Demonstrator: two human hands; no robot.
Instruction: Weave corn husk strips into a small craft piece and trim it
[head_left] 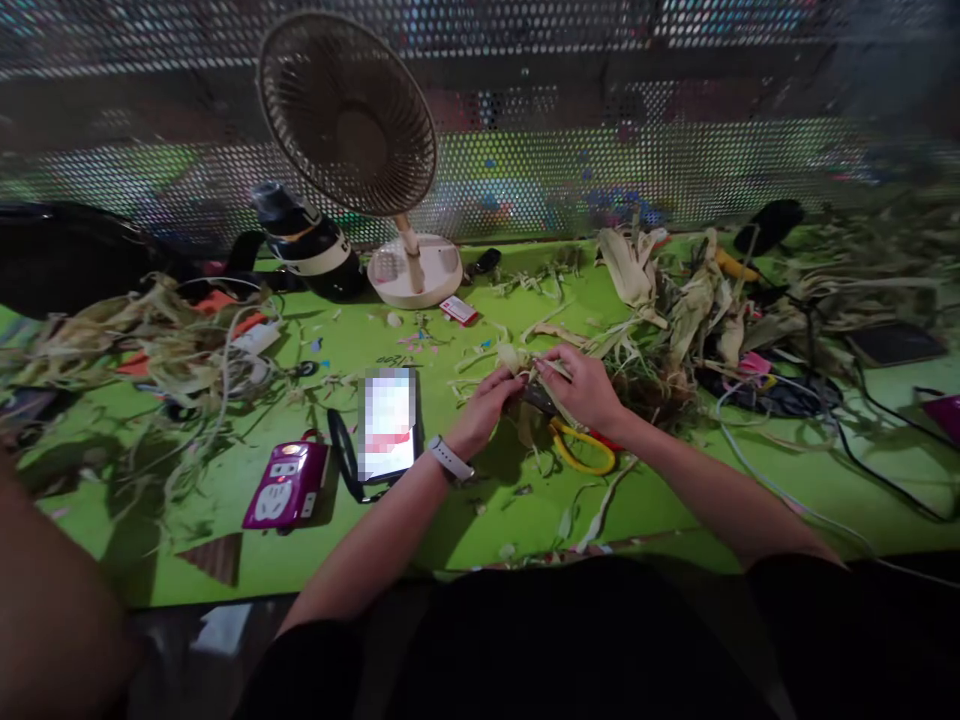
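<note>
Both of my hands meet over the green table (420, 520) near its middle. My left hand (487, 405), with a white watch on the wrist, pinches a pale strip of dried corn husk (517, 358). My right hand (581, 385) grips the same husk bundle from the right, fingers curled over it. Yellow-handled scissors (577, 450) lie on the table just under my right wrist. A phone (388, 422) lies face up to the left of my left hand.
Piles of dried husk cover the left (150, 340) and right (697, 300) of the table. A desk fan (352, 120) stands at the back, a bottle (311, 240) beside it. A purple power strip (287, 483) lies front left. Cables (825, 420) run on the right. Another person's arm (52, 600) shows at the lower left.
</note>
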